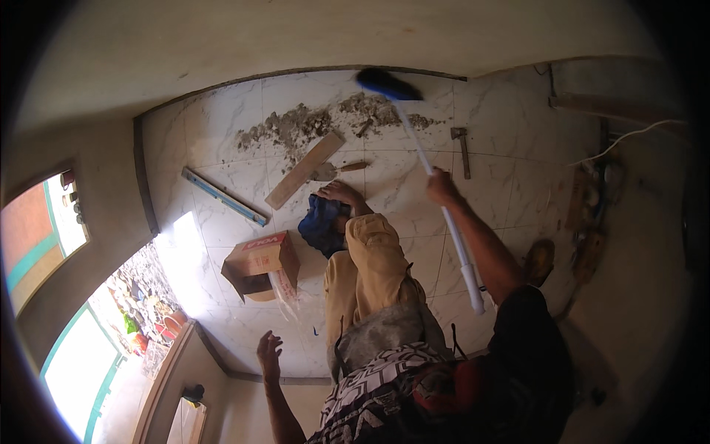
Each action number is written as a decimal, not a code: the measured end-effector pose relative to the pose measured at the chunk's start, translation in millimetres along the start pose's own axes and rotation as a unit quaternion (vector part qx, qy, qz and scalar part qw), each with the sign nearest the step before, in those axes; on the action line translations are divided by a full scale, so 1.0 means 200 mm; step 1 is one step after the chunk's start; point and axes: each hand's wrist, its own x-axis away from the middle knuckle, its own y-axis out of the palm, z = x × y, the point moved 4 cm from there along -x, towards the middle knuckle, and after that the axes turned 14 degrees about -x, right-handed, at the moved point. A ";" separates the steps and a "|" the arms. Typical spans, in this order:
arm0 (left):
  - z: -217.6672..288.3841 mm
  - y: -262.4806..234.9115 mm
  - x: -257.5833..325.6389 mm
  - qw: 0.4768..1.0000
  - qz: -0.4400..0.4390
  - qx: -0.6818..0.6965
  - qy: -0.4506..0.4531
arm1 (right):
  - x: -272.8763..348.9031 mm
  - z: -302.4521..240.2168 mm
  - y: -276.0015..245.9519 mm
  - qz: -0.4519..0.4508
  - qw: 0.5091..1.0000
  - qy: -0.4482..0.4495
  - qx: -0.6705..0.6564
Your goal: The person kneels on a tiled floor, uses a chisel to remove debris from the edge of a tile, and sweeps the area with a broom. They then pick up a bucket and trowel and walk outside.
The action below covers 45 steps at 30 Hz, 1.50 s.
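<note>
A long push broom [418, 140] with a pale handle reaches forward, its dark blue head blurred near the far wall. My right hand [442, 186] is closed around the handle, whose end slants back beside my right forearm. My left hand [270, 355] is raised at the lower left, fingers apart and holding nothing. Crumbled grey mortar debris [296, 124] is strewn over the marbled tile floor [399, 185], left of the broom head. Between my legs and the debris lie a flat wooden board [303, 170] and a trowel [324, 173]. A dark blue cloth [318, 229] is bunched by my foot.
Left of the board rests a blue spirit level [224, 195]. An opened cardboard box [259, 259] stands nearer, with clear plastic [287, 292] hanging out. A hammer [465, 159] lies right of the broom. Dim tools [592, 251] and a white cable [629, 138] are at the far right.
</note>
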 end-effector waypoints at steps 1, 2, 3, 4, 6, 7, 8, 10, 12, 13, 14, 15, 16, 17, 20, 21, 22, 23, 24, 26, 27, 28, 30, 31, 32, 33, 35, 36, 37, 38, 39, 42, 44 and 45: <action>0.09 -0.02 -0.03 1.000 0.003 -0.014 0.016 | 0.05 -0.16 0.13 -0.014 0.999 -0.034 -0.014; 0.17 -0.03 -0.05 0.999 0.001 -0.017 0.034 | 0.09 -0.31 0.22 -0.055 0.995 -0.063 -0.054; 0.24 -0.04 -0.06 0.998 0.005 -0.026 0.048 | 0.13 -0.47 0.30 -0.119 0.985 -0.107 -0.068; 0.29 -0.04 -0.08 0.998 0.002 -0.028 0.059 | 0.19 -0.60 0.36 -0.127 0.983 -0.119 -0.065; 0.32 -0.04 -0.08 0.995 0.003 -0.033 0.092 | 0.38 -0.75 0.38 -0.126 0.976 -0.156 -0.090; 0.29 -0.04 -0.08 0.998 0.013 -0.021 0.063 | 0.47 -0.81 0.38 -0.119 0.967 -0.187 -0.122; 0.23 -0.04 -0.06 0.999 0.019 -0.004 0.049 | 0.54 -0.79 0.33 -0.143 0.965 -0.199 -0.088; 0.06 -0.01 -0.01 0.999 0.020 0.026 0.016 | 0.63 -0.67 0.16 -0.123 0.975 -0.150 -0.106; -0.15 0.06 0.05 0.997 0.005 0.067 -0.033 | 0.58 -0.52 -0.05 -0.064 0.989 -0.124 -0.050; -0.25 0.11 0.08 0.994 -0.003 0.081 -0.070 | 0.50 -0.45 -0.15 -0.066 0.994 -0.090 0.007; -0.32 0.16 0.10 0.991 -0.023 0.104 -0.082 | 0.42 -0.41 -0.21 -0.018 0.994 -0.083 0.067; -0.38 0.21 0.12 0.986 -0.042 0.113 -0.117 | 0.29 -0.38 -0.25 -0.037 0.994 -0.046 0.097; -0.41 0.25 0.13 0.982 -0.051 0.119 -0.135 | 0.20 -0.38 -0.25 -0.046 0.994 -0.039 0.086; -0.40 0.27 0.13 0.984 -0.052 0.120 -0.118 | 0.13 -0.39 -0.22 -0.058 0.996 -0.023 0.064; -0.20 0.24 0.06 0.991 -0.046 0.092 -0.082 | 0.01 -0.63 0.13 -0.100 0.991 -0.092 0.016; -0.09 0.21 0.03 0.994 -0.037 0.088 -0.049 | 0.00 -0.72 0.30 -0.129 0.989 -0.069 0.017; 0.03 0.16 -0.01 0.996 -0.036 0.072 -0.025 | 0.01 -0.85 0.43 -0.125 0.986 -0.107 0.018; 0.14 0.10 -0.03 0.997 -0.027 0.063 0.021 | 0.02 -0.98 0.55 -0.185 0.976 -0.116 -0.003; 0.24 0.04 -0.05 0.997 -0.014 0.055 0.055 | 0.07 -1.07 0.60 -0.189 0.971 -0.134 -0.064; 0.36 -0.09 -0.03 0.996 0.039 0.052 0.057 | 0.19 -1.17 0.59 -0.200 0.960 -0.194 -0.013; 0.39 -0.14 -0.02 0.992 0.066 0.075 0.075 | 0.24 -1.23 0.57 -0.200 0.942 -0.270 -0.007; 0.39 -0.17 0.00 0.990 0.087 0.094 0.056 | 0.26 -1.23 0.52 -0.206 0.951 -0.228 0.016; 0.34 -0.17 0.03 0.989 0.083 0.120 0.010 | 0.22 -1.24 0.42 -0.174 0.961 -0.212 0.046; 0.31 -0.15 0.04 0.988 0.084 0.131 -0.018 | 0.18 -1.24 0.41 -0.161 0.970 -0.164 0.082; 0.29 -0.12 0.04 0.987 0.070 0.141 -0.021 | 0.12 -1.28 0.41 -0.152 0.961 -0.213 0.084; 0.27 -0.08 0.04 0.986 0.057 0.152 -0.025 | 0.05 -1.31 0.43 -0.145 0.963 -0.206 0.094; 0.27 -0.01 0.02 0.986 0.023 0.163 -0.021 | 0.04 -1.31 0.53 -0.190 0.957 -0.192 0.105; 0.27 0.01 0.02 0.988 0.021 0.153 -0.015 | 0.07 -1.30 0.57 -0.199 0.954 -0.191 0.120; 0.29 0.03 0.02 0.986 0.021 0.165 0.003 | 0.14 -1.27 0.62 -0.234 0.947 -0.158 0.153; 0.30 0.04 0.02 0.985 0.025 0.171 0.006 | 0.20 -1.25 0.62 -0.249 0.948 -0.161 0.118; 0.32 0.05 0.02 0.985 0.033 0.171 0.012 | 0.27 -1.21 0.62 -0.291 0.944 -0.114 0.105; 0.32 0.06 0.04 0.973 0.034 0.227 0.016 | 0.41 -1.27 0.51 -0.224 0.927 -0.289 0.077; 0.28 0.06 0.08 0.967 0.053 0.250 -0.017 | 0.35 -1.33 0.48 -0.219 0.935 -0.261 0.101; 0.26 0.06 0.09 0.963 0.067 0.260 -0.022 | 0.29 -1.39 0.48 -0.219 0.937 -0.255 0.099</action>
